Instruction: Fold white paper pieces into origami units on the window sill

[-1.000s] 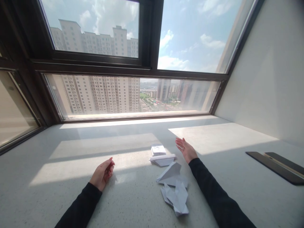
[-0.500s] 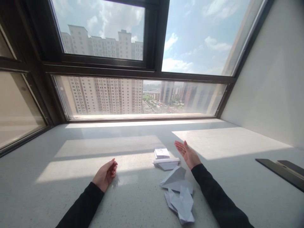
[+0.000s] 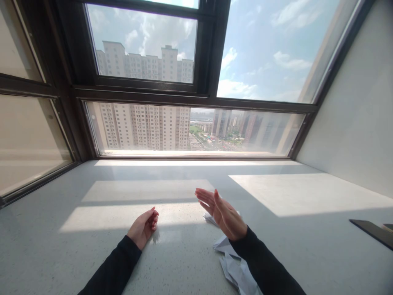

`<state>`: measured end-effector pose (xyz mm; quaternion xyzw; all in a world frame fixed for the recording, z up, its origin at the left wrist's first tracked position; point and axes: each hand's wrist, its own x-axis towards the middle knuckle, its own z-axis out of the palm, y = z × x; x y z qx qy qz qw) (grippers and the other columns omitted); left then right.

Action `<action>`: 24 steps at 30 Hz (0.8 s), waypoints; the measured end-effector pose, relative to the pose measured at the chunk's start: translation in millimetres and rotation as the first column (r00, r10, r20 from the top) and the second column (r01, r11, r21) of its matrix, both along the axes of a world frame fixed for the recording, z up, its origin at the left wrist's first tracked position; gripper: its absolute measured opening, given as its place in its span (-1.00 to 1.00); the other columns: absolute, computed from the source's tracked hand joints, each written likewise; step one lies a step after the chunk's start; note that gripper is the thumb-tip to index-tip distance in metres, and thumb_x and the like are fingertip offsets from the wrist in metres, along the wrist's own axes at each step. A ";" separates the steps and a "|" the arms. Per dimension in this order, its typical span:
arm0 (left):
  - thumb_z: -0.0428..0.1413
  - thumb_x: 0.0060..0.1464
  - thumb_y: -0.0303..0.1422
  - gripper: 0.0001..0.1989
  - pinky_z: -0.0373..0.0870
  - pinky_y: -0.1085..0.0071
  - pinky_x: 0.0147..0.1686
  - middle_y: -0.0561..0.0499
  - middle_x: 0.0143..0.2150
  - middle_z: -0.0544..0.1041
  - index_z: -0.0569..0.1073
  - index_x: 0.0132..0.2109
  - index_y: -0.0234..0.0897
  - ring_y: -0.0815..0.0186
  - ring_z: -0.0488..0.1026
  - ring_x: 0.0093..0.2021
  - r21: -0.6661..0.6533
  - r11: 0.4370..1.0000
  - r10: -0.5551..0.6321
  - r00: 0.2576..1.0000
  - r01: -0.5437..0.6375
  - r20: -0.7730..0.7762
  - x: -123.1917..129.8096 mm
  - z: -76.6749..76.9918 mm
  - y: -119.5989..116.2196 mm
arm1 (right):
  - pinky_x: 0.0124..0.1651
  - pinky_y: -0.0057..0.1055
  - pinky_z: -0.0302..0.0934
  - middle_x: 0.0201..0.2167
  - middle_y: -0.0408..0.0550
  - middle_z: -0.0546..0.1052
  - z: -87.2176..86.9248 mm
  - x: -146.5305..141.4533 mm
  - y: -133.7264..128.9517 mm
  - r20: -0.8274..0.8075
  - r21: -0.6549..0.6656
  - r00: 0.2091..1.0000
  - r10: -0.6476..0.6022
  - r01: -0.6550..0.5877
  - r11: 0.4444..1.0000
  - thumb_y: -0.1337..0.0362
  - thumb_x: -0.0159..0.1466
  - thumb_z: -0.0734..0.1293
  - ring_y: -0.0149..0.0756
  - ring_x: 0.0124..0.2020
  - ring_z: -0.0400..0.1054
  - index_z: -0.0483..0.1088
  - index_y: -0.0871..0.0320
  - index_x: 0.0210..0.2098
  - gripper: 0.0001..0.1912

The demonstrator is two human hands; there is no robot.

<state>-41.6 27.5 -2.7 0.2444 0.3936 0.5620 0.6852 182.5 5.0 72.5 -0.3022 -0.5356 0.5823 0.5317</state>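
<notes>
My left hand (image 3: 143,228) rests on the pale speckled sill (image 3: 178,254), its fingers curled in and nothing showing in them. Over a row of folded white papers, my right hand (image 3: 225,215) is held flat, fingers straight and thumb raised, holding nothing. It hides most of the farther papers; an edge of one folded paper (image 3: 209,218) shows under the fingers. Below the wrist lies another folded paper (image 3: 221,245), partly covered. Closest to me is a crumpled-looking folded paper (image 3: 232,271), overlapped by my right sleeve.
A dark-framed window (image 3: 196,158) runs along the back of the sill, with tall buildings outside. A white wall (image 3: 353,123) closes off the right side. At the right edge lies a dark flat object (image 3: 371,232). Sunlight patches cross the sill.
My right hand has swung left from beside the papers to above them, now covering the farther ones. My left hand keeps its curled pose. The view has shifted slightly.
</notes>
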 end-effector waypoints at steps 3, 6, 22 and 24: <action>0.06 -0.08 -0.40 -0.85 0.13 0.63 -0.75 0.14 -0.68 0.27 0.32 -0.54 -0.38 0.55 0.17 -0.72 -0.003 1.000 0.000 1.000 0.000 0.009 0.1 -0.2 0.4 | 0.11 -0.22 -0.06 -0.04 0.02 0.34 1.4 25.0 10.3 -0.040 0.027 0.997 -0.073 0.075 0.997 -0.06 0.13 0.10 -0.24 0.03 0.15 0.35 0.14 -0.17 -0.51; 0.05 -0.07 -0.41 -0.85 0.14 0.62 -0.75 0.13 -0.68 0.27 0.33 -0.54 -0.38 0.54 0.18 -0.73 -0.009 1.000 0.008 1.000 -0.008 0.014 0.1 0.7 0.3 | 0.10 -0.25 -0.04 -0.03 0.01 0.34 3.6 55.1 20.7 -0.082 0.042 0.983 -0.167 0.171 0.984 -0.08 0.13 0.07 -0.25 0.04 0.13 0.36 0.14 -0.18 -0.49; 0.00 -0.02 -0.46 -0.83 0.16 0.61 -0.74 0.11 -0.68 0.28 0.34 -0.53 -0.39 0.52 0.19 -0.73 -0.042 0.999 0.014 1.000 -0.013 0.025 -2.6 3.5 0.5 | 0.17 -0.26 -0.30 0.08 0.05 0.17 -67.0 114.9 63.4 0.298 -0.290 0.854 -0.427 0.507 0.812 -0.16 0.08 0.03 -0.25 0.13 -0.05 0.35 0.18 -0.15 -0.37; 0.00 -0.02 -0.46 -0.83 0.16 0.61 -0.74 0.11 -0.68 0.29 0.34 -0.54 -0.39 0.53 0.19 -0.73 -0.044 0.999 0.012 1.000 -0.011 0.026 -2.9 3.2 0.8 | 0.17 -0.29 -0.30 0.08 0.04 0.17 -74.4 112.9 66.9 0.275 -0.300 0.853 -0.443 0.514 0.804 -0.14 0.09 0.04 -0.27 0.14 -0.06 0.34 0.19 -0.14 -0.39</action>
